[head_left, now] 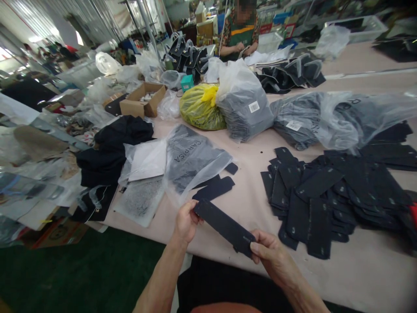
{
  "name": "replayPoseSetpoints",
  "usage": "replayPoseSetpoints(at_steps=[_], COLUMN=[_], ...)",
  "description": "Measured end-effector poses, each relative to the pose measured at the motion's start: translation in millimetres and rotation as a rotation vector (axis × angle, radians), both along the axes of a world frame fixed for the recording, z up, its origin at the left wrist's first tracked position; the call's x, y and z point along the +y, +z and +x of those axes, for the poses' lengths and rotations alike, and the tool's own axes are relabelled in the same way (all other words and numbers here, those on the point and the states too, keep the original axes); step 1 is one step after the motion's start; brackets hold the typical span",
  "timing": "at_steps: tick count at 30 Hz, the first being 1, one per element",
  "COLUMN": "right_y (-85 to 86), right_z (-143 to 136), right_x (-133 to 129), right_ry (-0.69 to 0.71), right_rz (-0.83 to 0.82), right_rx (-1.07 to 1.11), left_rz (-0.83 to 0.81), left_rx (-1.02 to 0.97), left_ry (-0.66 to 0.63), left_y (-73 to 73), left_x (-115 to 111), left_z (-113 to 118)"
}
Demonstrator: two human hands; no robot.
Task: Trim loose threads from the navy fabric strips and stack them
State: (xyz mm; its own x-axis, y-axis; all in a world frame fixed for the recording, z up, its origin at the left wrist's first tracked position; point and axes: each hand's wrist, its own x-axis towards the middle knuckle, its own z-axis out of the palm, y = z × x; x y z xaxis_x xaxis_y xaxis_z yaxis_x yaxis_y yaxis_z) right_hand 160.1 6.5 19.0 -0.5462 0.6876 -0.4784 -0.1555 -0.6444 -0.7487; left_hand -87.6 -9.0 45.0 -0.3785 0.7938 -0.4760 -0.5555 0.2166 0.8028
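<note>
A long dark fabric strip (226, 226) with rounded ends is stretched between my two hands above the table's near edge. My left hand (188, 221) pinches its upper left end. The lower right end is gripped between the thumb and fingers of my right hand (263, 245). Just beyond the strip, a few similar dark pieces (215, 188) lie partly under a clear plastic bag (192, 158) with dark contents. On the right, a large loose pile of dark strips (319, 191) spreads over the pinkish table (250, 174).
A yellow bag (200, 106), a clear bag of grey pieces (246, 104) and another plastic bag (299, 121) stand farther back. At left are an open cardboard box (143, 100), black cloth (110, 148) and a speckled sheet (141, 201). A person (241, 34) works across the table.
</note>
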Motion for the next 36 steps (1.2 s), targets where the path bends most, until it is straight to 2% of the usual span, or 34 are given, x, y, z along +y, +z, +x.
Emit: replayPoseSetpoints(at_steps=[4,6,9,11,14,17,18,20,22,24,26,30,33,36], right_y=[-4.7,1.1,19.6,32.1,40.4,34.9,31.6,25.2,20.8,18.5,17.6,17.1,18.8,24.0], right_z=[9,12,9,1,-18,-32,-34,-36,-35,-34,-34,-35,-35,-34], right_x=[0,7,21,30,34,29,26,20,15,11,9,7,7,8], right_ry=[0.052,0.182,0.429,0.497,0.447,0.348,0.32,0.272,0.241,0.226,0.213,0.161,0.162,0.217], right_rz=[0.007,0.041,0.084,0.077,0.051,0.014,-0.008,-0.056,-0.086,-0.087,-0.073,-0.039,0.031,0.18], right_rx=[-0.008,0.025,0.063,0.07,0.088,0.084,0.069,0.032,0.008,0.003,0.001,-0.02,-0.045,-0.122], left_rz=[0.009,-0.019,-0.048,-0.057,-0.065,-0.088,-0.092,-0.051,0.083,0.248,0.358,0.39,0.373,0.396], left_rx=[0.265,0.328,0.259,0.191,0.122,0.176,0.277,0.612,0.998,1.275,1.415,1.434,1.386,1.363], left_ry=[-0.071,-0.135,-0.216,-0.268,-0.326,-0.311,-0.294,-0.265,-0.289,-0.389,-0.522,-0.699,-0.734,-0.743], left_y=[-0.4,0.4,2.6,2.9,0.2,-2.1,-1.6,1.6,7.5,14.3,20.2,25.5,24.7,23.5], left_x=[-5,-8,-10,-10,-10,-13,-14,-17,-21,-24,-25,-27,-28,-28], left_z=[-1,1,14,26,44,51,50,46,41,36,35,38,42,42])
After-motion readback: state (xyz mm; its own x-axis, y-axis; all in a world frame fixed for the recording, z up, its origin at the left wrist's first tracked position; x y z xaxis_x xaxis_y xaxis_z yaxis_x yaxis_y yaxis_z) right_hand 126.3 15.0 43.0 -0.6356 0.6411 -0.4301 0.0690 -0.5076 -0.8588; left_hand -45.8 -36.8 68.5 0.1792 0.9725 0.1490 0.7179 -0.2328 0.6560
